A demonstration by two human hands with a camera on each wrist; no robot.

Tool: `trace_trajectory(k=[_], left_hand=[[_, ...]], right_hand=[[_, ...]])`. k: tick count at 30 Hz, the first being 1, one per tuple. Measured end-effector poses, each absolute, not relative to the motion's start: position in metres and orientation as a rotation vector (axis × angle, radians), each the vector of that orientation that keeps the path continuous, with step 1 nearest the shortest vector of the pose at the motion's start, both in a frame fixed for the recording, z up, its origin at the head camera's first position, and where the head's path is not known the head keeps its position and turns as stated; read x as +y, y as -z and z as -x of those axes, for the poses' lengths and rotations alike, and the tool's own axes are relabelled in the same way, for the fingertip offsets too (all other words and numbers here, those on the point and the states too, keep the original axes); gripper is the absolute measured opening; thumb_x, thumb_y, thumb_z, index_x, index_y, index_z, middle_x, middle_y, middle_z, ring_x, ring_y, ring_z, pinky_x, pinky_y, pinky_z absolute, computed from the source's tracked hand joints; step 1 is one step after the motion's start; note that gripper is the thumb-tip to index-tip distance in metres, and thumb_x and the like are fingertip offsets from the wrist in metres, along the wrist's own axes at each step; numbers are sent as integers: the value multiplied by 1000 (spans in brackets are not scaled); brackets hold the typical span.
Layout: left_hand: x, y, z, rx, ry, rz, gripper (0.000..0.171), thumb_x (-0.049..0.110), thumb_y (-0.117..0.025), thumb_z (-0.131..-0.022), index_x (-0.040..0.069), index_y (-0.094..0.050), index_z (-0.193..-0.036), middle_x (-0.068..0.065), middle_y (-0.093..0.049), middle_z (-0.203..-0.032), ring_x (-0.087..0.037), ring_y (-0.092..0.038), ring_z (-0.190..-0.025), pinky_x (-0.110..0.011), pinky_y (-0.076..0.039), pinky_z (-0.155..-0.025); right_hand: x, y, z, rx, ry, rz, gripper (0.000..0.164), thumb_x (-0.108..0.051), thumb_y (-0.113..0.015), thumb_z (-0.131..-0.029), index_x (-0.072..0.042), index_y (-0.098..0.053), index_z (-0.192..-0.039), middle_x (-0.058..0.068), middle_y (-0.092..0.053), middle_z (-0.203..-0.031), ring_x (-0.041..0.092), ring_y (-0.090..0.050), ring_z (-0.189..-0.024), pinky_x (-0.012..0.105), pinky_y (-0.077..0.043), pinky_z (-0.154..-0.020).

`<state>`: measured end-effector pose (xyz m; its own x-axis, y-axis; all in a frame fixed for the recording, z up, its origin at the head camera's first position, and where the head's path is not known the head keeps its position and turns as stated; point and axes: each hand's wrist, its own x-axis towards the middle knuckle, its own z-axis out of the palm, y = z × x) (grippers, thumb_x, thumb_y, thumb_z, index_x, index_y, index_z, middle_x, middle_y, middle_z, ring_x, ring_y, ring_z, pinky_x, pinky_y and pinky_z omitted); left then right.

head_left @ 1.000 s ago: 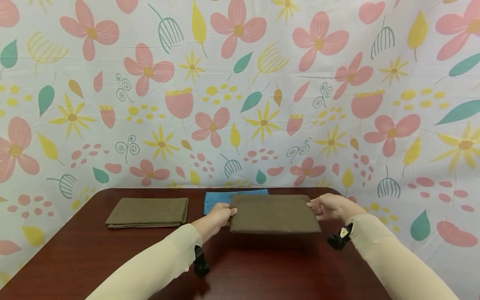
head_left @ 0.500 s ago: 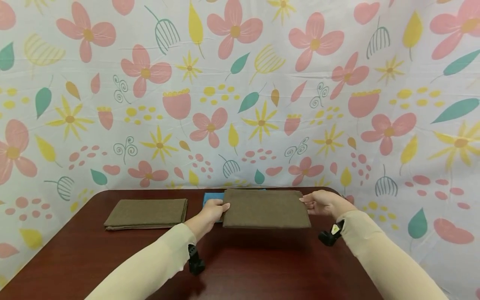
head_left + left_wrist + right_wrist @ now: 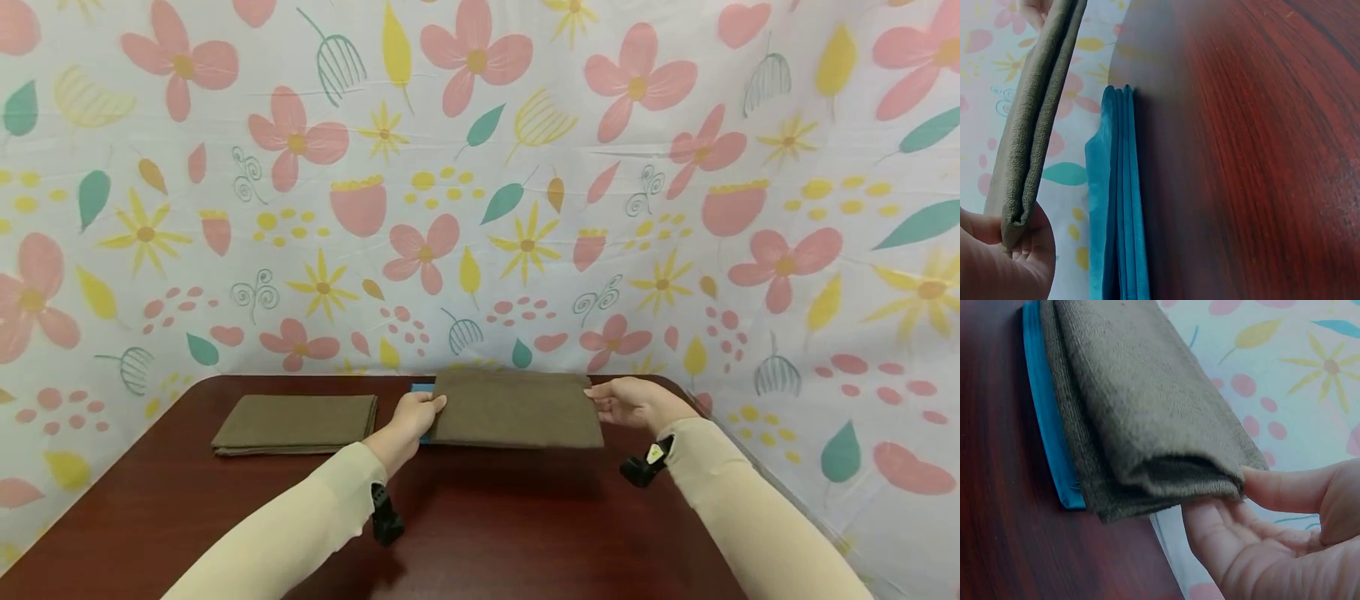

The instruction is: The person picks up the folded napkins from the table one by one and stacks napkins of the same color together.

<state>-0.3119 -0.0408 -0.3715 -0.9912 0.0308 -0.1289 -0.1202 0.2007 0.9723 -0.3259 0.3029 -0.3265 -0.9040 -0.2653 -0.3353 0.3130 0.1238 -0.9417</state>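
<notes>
A folded brown towel [image 3: 517, 410] is held level between both hands, above a folded blue cloth [image 3: 422, 389] at the back of the table. My left hand [image 3: 411, 423] pinches the towel's left end, thumb on top. At its right end my right hand [image 3: 633, 403] pinches a corner between thumb and fingers. In the left wrist view a gap shows between the towel [image 3: 1032, 112] and the layered blue cloth [image 3: 1119, 200] on the table. The right wrist view shows the towel's open fold [image 3: 1179, 469], with the blue cloth [image 3: 1047, 419] peeking out under it. Most of the blue cloth is hidden in the head view.
Another folded brown towel [image 3: 296, 423] lies on the dark red wooden table [image 3: 480, 533], to the left of my left hand. A flowered curtain [image 3: 465, 183] hangs right behind the table's back edge.
Both hands have carried the brown towel left and back toward the far edge. It now covers nearly all of the blue cloth in the head view. The other towel has stayed put.
</notes>
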Motion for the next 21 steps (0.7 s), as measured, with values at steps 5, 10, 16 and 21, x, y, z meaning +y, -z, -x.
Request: trace_trajectory(k=[5,10,16,21], left_hand=[[-48,369,310,2343,-1937,119,52,24,-51,-102,-4,-39,-145,-23,-32,-153,-43,-27,-142,-60,-28,-114],[-62,364,310,2329,-1961,141,53,23,-51,-102,-4,-37,-146,-23,-29,-155,-44,-26,-142,-59,-27,-115],[-83,367,316,2249,-2016,126,51,16,-48,-103,-8,-34,-146,-26,-27,-154,-43,-24,-143,-54,-27,-117],[-100,372,318,2129,-2085,107,53,8,-47,-102,-10,-26,-148,-28,-22,-155,-43,-21,-144,-51,-23,-119]], right_hand=[[299,331,330,1995,1822,-7,42,-13,-48,-102,0,-31,-139,4,-45,-115,12,-49,-103,46,-27,-119],[286,335,334,1968,1835,16,30,-14,-49,-102,-4,-37,-129,-5,-52,-97,15,-53,-102,48,-32,-114],[263,335,342,1958,1803,67,73,-18,-42,-105,0,9,-154,-4,-51,-102,16,-54,-107,51,-27,-118],[245,332,348,1899,1833,85,74,-17,-41,-105,-3,12,-154,-5,-55,-98,9,-58,-92,41,-44,-104]])
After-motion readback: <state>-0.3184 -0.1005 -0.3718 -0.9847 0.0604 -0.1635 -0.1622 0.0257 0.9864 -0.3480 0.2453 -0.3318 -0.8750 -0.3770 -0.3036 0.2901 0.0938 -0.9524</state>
